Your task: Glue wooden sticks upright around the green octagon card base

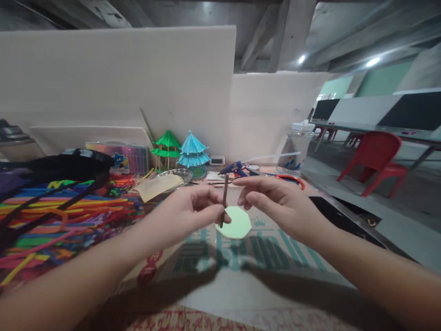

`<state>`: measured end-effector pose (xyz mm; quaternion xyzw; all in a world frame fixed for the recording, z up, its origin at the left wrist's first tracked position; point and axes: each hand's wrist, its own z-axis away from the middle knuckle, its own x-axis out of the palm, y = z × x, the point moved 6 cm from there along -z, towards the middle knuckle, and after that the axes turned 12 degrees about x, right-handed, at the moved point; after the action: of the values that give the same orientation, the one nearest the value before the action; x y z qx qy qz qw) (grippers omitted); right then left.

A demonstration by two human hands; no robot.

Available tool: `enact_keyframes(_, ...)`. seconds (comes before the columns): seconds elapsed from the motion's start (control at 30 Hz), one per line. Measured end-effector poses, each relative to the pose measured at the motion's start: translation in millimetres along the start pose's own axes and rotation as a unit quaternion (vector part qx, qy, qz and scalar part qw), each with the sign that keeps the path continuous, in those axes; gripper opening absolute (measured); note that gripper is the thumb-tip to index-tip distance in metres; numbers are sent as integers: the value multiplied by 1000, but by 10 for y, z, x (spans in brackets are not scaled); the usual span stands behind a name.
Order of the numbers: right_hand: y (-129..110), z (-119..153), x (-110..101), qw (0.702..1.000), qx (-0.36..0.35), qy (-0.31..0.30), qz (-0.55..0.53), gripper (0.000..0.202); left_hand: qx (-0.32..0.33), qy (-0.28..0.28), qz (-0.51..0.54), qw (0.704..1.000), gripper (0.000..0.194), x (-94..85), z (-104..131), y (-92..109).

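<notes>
Cardboard (210,292) | brown stick (225,195): fingertip-pinched, left hand (193,207) | right hand (285,204): just beside

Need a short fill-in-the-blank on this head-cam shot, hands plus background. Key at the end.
1. The left hand grips a slim stick whose colour is ____.
2. The flat, many-sided piece near the stick's lower end is pale ____.
3. As pictured, the blue tiered model stands to the ____ of the green tiered model.
4. The plastic chair on the far right of the picture is coloured ____.

Missing words: brown; green; right; red
</notes>
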<state>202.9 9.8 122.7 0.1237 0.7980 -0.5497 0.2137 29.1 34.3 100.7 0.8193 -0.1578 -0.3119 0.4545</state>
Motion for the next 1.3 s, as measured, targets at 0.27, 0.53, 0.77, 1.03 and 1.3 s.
enact_keyframes(0.27, -3, 61, 174, 988, 19, -55, -143, 12, 49, -27, -126, 991, 14, 185, 58, 118)
enact_keyframes(0.53, 49, 77, 245, 973, 63, -77, -209, 11, 27, -49, -103, 993, 15, 237, 64, 48)
enact_keyframes(0.77, 131, 48, 240, 976, 90, -68, -188, 29, -32, -11, 167, 985, 24, 186, 58, -20)
enact_keyframes(1.03, 189, 52, 274, 977, 87, -81, -178, 29, -54, 66, 282, 956, 34, 66, 6, -103)
enact_keyframes(1.3, 196, 50, 307, 974, 93, -104, -180, 31, -38, 83, 237, 967, 39, 20, 0, -98)
